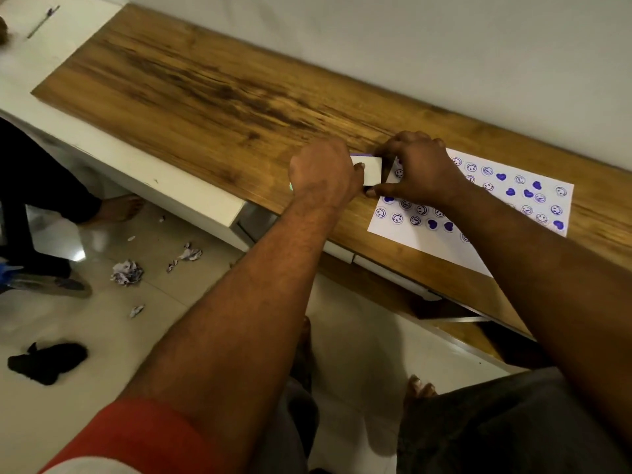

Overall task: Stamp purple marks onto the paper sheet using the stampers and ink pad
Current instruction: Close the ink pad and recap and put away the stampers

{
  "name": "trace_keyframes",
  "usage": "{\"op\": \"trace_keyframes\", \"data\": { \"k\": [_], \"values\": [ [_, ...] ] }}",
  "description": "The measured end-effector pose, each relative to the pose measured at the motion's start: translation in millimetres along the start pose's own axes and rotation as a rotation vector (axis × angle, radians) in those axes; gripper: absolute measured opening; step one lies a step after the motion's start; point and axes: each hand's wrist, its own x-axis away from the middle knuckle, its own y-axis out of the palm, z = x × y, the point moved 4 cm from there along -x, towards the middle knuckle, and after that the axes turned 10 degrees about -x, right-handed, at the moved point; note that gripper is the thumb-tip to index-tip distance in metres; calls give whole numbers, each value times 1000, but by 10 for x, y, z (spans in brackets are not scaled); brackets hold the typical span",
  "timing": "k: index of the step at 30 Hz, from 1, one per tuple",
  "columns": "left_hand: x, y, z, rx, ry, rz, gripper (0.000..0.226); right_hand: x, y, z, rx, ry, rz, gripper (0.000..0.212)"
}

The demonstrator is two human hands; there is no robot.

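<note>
Fig. Head view, both hands at work on a long wood-grain bench [205, 83] w/ white front edge, set against a pale wall.

(a) White rectangular paper sheet [444, 244] lies flat on the bench at right, its top-left corner under the right hand; covered w/ purple smiley-face and heart stamp marks in rough rows, lower part of sheet bare.

(b) Left hand [321, 172], fist-like, fingers curled shut; a sliver of pale green shows at its lower edge, cannot tell what it is. Thumb tip touches the white lid.

(c) Right hand [417, 169], fingers arched over and pinching the far and near edges of a small white rectangular ink-pad case [371, 172] w/ a purple strip along its far edge. Case sits betw. the two hands, just left of the sheet's top-left corner; whether it rests on the bench or is lifted cannot be told.

(d) Floor, pale tile: crumpled paper scraps [126, 271], black cloth [48, 362].

(e) Pen [43, 21] on white surface, far left
</note>
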Motion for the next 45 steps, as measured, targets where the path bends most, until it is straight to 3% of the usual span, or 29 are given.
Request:
{"op": "trace_keyframes", "data": {
  "k": [23,31,36,39,41,45],
  "values": [
    [-8,-33,-22,37,-58,-72,53,6,-63,-18,-64,70,-45,73],
    [-4,-1,-7,29,-47,-80,54,11,-67,-107,118,67,-34,71],
    [-25,-44,-43,95,-60,-92,50,22,-95,-154,141,51,-38,83],
    [-59,-226,-173,160,-107,-4,42,48,-188,-201,168,70,121,93],
    [-113,-457,-346,274,-207,129,41,66,-210,-294,197,82,247,82],
    [-266,-890,-759,712,-475,348,39,17,-67,-595,288,102,288,70]
  ]
}}
